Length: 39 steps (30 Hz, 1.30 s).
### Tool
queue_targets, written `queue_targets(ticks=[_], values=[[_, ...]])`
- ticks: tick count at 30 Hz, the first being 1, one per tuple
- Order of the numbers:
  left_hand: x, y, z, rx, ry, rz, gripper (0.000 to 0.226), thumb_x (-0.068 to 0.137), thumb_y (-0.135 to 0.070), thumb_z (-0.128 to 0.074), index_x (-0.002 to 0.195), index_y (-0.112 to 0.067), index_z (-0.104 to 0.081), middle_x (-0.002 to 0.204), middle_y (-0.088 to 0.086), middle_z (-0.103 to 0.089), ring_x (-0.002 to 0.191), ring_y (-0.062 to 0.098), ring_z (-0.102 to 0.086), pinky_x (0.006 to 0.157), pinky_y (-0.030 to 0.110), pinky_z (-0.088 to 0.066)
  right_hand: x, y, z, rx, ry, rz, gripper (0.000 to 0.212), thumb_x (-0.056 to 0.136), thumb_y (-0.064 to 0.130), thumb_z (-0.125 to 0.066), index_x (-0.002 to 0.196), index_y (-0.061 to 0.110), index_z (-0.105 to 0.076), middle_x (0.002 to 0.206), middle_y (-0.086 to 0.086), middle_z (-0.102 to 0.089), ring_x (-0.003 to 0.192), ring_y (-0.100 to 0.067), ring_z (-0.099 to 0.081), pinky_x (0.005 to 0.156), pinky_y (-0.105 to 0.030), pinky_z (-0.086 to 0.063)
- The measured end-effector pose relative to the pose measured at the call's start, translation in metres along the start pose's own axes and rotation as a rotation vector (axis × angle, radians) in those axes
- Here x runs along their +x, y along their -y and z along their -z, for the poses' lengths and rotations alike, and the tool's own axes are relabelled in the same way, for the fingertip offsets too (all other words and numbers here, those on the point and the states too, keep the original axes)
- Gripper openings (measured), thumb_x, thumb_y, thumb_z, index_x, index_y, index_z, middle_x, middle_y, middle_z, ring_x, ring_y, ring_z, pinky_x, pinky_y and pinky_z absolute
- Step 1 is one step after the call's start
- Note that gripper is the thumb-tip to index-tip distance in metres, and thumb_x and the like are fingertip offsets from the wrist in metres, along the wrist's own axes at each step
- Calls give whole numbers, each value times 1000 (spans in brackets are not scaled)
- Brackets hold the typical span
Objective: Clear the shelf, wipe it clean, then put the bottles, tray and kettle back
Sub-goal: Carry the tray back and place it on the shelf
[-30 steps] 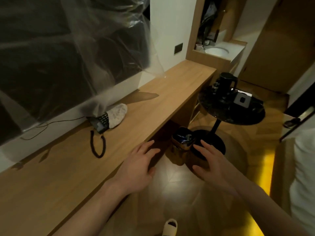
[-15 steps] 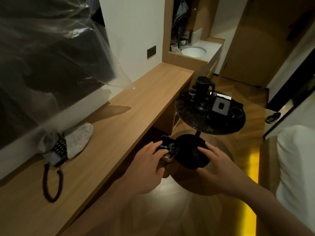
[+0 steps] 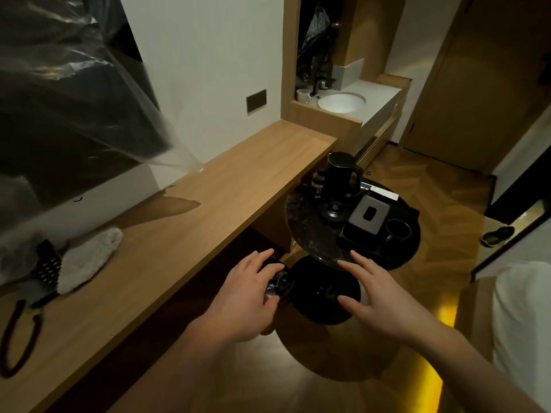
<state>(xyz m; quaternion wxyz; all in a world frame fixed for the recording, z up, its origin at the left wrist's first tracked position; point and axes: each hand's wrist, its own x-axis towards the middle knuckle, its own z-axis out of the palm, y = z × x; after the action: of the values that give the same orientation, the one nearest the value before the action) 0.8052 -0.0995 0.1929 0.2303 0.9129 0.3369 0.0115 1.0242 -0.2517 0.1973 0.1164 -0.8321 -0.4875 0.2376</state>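
Both hands are held low in the lower centre of the frame, set apart from each other. Left hand point(image 3: 249, 296): fingers are spread and draped over a small dark glossy object point(image 3: 278, 286) below the shelf edge; whether it is actually gripped cannot be told, and the object itself is too dark to be identified. Right hand point(image 3: 378, 296): fingers are straight and splayed, nothing is held, and it hovers over the black pedestal base point(image 3: 326, 290) of the round side table point(image 3: 310, 234).

Change noted against one second ago: the left hand, then hovering free with open fingers short of the object, is now brought onto it. The view is swung rightward and forward, so that the side table, formerly at upper right, now sits just above the hands.

Location of the task items: the kettle point(image 3: 341, 171), a small bottle point(image 3: 318, 184) beside it and the black tray point(image 3: 375, 228) with a cup point(image 3: 398, 229) are all on the side table, right of centre. The wooden shelf point(image 3: 185, 234) runs diagonally through the left half; a white cloth point(image 3: 89, 259) and a corded phone point(image 3: 44, 268) lie at its left end.

Judgement: clearing appears done, and the return phase is probably beginning, though whether wiping is complete cannot be confirmed.
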Motion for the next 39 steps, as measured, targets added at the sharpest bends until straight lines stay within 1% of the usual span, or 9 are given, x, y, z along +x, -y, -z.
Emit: queue_targets(ticks=[4, 7, 10, 14, 20, 23, 28, 33, 39], values=[[30, -45, -15, -28, -47, 37, 62, 102, -39, -56, 157, -46, -27, 169, -21, -5, 157, 8, 3, 125, 38, -3, 21, -50, 35, -17, 20, 71, 74, 96, 53, -61, 158, 45, -21, 169, 17, -2, 157, -13, -1, 128, -42, -16], [47, -68, -24, -32, -53, 68, 61, 102, -39, -57, 156, -45, -28, 169, -21, -5, 157, 9, 2, 126, 39, -6, 36, -75, 56, -19, 39, 93, 73, 97, 53, -60, 158, 44, -21, 169, 17, -2, 157, -14, -1, 128, -43, -16], [65, -81, -30, -33, -56, 98, 62, 102, -40, -57, 156, -46, -28, 168, -21, -5, 157, 9, 2, 126, 39, -6, 53, -94, 71, -12, 55, 126, 73, 97, 53, -59, 159, 44, -21, 169, 18, -1, 157, -14, 0, 127, -42, -15], [96, -89, -35, -19, -57, 122, 62, 101, -41, -58, 155, -47, -27, 169, -21, -5, 157, 10, 1, 128, 41, -10, 79, -115, 86, -2, 72, 124, 73, 97, 51, -60, 159, 44, -21, 169, 17, -1, 157, -14, -2, 127, -41, -16], [166, -89, -43, -34, -32, 120, 63, 101, -40, -58, 156, -46, -28, 168, -21, -5, 157, 10, 1, 127, 39, -9, 130, -158, 99, -3, 67, 86, 75, 96, 55, -59, 158, 46, -20, 169, 18, -2, 157, -14, -3, 126, -39, -17], [209, -84, -50, -50, -7, 105, 62, 101, -41, -58, 155, -47, -29, 169, -19, -5, 157, 11, 0, 128, 41, -11, 158, -180, 107, 8, 72, 49, 74, 96, 54, -60, 158, 46, -20, 169, 17, -2, 157, -14, -5, 128, -41, -19], [274, -78, -61, -35, 65, 69, 64, 100, -40, -58, 157, -41, -29, 170, -14, -7, 158, 15, -2, 129, 43, -11, 203, -212, 118, 13, 81, -15, 75, 95, 55, -61, 158, 46, -22, 169, 17, -4, 156, -15, -12, 126, -43, -26], [328, -69, -76, 13, 138, 37, 64, 100, -38, -57, 158, -36, -31, 171, -7, -9, 158, 18, -4, 128, 39, -10, 240, -235, 125, 7, 83, -75, 76, 97, 48, -62, 160, 41, -21, 170, 15, -4, 157, -16, -8, 127, -42, -23], [370, -63, -101, -13, 186, 79, 65, 98, -34, -58, 158, -34, -32, 171, -5, -10, 158, 19, -7, 129, 40, -14, 283, -271, 134, 12, 118, -102, 78, 96, 51, -62, 160, 41, -20, 170, 12, -5, 157, -19, -10, 127, -42, -22]])
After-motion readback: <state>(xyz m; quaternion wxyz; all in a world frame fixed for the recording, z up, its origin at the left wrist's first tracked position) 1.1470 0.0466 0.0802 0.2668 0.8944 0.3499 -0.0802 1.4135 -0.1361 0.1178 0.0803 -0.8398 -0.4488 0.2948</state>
